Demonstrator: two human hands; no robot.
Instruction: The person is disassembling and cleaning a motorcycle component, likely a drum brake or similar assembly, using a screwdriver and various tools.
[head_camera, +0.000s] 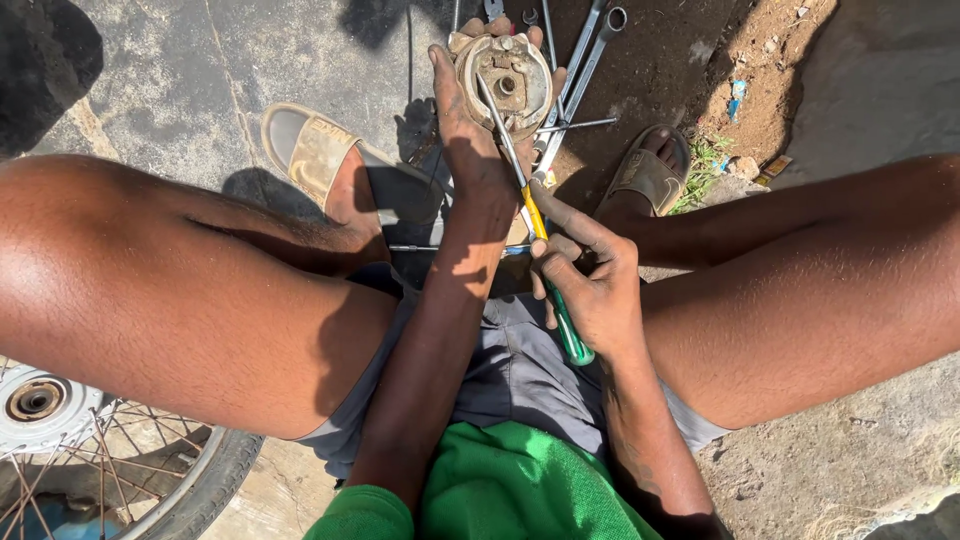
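Between the knees: left hand (470, 150) is gripping the brake drum plate (505, 80), fingers curled round its rim
Right hand (590, 280): fingers pinching the screwdriver (545, 250)
Risk: tip slipping, jabbing the left palm

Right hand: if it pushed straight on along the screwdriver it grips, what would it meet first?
Probably the round metal hub part held by the left hand; the right hand aims its screwdriver there, tip apparently already touching it.

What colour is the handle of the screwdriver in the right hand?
Translucent green with a yellow band near the shaft; the screwdriver handle, gripped by the right hand, shows in the head view.
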